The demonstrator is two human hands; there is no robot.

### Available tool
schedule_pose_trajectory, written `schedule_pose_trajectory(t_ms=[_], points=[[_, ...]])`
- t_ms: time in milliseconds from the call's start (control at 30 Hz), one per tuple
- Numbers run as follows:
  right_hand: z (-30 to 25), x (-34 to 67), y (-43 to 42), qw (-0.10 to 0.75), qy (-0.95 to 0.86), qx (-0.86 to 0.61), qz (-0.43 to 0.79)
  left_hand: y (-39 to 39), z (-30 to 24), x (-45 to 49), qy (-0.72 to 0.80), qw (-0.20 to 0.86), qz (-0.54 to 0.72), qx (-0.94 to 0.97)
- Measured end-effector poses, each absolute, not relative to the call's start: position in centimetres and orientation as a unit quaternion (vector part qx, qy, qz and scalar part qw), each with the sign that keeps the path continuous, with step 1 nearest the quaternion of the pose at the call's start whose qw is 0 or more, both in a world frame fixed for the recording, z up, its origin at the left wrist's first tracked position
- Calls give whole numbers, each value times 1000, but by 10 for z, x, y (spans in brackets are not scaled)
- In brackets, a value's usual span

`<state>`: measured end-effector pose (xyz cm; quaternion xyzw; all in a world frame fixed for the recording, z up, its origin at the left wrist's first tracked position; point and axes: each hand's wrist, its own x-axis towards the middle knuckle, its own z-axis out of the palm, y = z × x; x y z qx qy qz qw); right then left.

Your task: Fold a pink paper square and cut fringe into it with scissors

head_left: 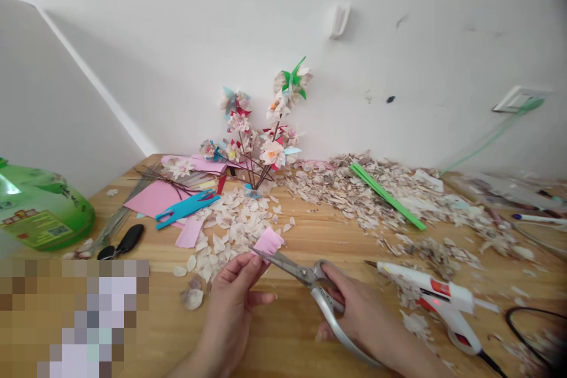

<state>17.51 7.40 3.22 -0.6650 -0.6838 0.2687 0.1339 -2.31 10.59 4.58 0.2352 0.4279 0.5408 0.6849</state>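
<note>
The biggest thing is the wooden bench [323, 242], and the flower twigs [272, 153] stand up at the back of it. A wide heap of dry petals [341, 192] spreads to the right of the flower twigs, and more loose petals [230, 212] lie just in front of them. A fat green bottle [39, 207] sits far to the left of the flower twigs.

Next in size are the two hands. The left hand [233, 298] is in front of the flower twigs, a bit to the left. Its grip pinches the pink piece with the thumb and fingers. The right hand [358, 307] is in front of the flower twigs, off to the right. Its grip is wrapped around the handles of the scissors [305, 274], and the blades point left, at the pink piece. A white glue gun [427, 283] lies to the right of the flower twigs and nearer the person, with a little red glow on it. Green strips [390, 196] lie on the heap, also to the right of the flower twigs.

The smallest is the pink piece [268, 242], held up in front of the flower twigs. Its far edge looks snipped into thin bits, but it is too small to be sure. I think the step now is cutting little slits in it. The next snip calls for a firm pinch, small careful cuts, and the left thumb kept away from the blades, because the tip is very near it
</note>
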Motion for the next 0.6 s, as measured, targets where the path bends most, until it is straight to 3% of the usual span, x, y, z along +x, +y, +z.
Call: schedule_pose_trajectory(t_ms=[600], points=[[36, 173, 73, 114, -678, -685, 242, 107, 47, -23, 428, 684, 543, 233]])
